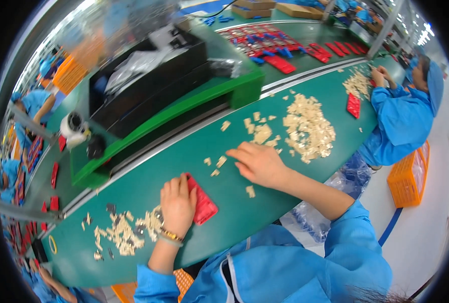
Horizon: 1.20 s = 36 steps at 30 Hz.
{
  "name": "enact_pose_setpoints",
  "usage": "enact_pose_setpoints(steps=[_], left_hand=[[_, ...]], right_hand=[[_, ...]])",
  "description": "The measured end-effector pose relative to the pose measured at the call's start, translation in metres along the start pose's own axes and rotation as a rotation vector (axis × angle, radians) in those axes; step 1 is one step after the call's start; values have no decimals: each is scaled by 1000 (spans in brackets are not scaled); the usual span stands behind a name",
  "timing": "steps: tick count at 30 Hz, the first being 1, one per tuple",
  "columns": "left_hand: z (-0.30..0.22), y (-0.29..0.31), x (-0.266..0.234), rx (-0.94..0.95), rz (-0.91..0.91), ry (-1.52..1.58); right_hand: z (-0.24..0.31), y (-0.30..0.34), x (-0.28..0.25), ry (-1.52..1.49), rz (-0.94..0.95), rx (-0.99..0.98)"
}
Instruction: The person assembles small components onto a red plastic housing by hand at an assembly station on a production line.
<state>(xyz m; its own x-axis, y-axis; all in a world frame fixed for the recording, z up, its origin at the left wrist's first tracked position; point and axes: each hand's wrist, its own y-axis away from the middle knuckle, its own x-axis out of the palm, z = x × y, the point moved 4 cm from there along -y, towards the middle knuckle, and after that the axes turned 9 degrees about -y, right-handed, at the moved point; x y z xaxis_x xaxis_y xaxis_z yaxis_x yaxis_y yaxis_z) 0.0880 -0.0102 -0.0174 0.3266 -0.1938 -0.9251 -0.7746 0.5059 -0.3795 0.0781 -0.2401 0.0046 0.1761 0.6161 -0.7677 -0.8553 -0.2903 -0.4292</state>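
Note:
My left hand (178, 204), with a beaded bracelet at the wrist, grips the left side of a red plastic case (203, 203) lying on the green table. The thumb lies over the case and the other fingers run along its edge. To the right, my right hand (259, 164) reaches over the table with its index finger stretched out and nothing visible in it. Small beige pieces (221, 161) lie just left of its fingertips. Beyond that hand is a big heap of similar beige pieces (309, 129), with a smaller cluster (261, 134) beside it.
Beige and dark scraps (123, 235) lie left of my left hand. A green raised shelf (171, 121) carries a black bin (149, 76). Behind the metal rail sit red cases (260, 40). At right, a co-worker (401, 111) handles pieces near an orange crate (408, 174).

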Motion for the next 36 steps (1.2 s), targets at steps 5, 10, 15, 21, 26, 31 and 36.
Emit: enact_pose_setpoints(steps=[5, 10, 15, 21, 26, 31, 36], left_hand=[[-6, -1, 2, 33, 87, -148], [-9, -4, 2, 43, 136, -229], [5, -4, -13, -187, 127, 210], [20, -2, -17, -232, -21, 229], [36, -23, 10, -286, 36, 382], [52, -32, 26, -289, 158, 499], [46, -33, 24, -263, 142, 497]], right_hand=[[-113, 4, -64, 145, -176, 251], [-234, -35, -98, 395, -293, 310], [-320, -51, -103, 702, -246, 188], [-306, -64, -100, 814, -135, 220], [-222, -42, -108, 512, -386, 269], [-119, 4, -103, 247, -475, 151], [-35, 23, -81, 183, -404, -101]])
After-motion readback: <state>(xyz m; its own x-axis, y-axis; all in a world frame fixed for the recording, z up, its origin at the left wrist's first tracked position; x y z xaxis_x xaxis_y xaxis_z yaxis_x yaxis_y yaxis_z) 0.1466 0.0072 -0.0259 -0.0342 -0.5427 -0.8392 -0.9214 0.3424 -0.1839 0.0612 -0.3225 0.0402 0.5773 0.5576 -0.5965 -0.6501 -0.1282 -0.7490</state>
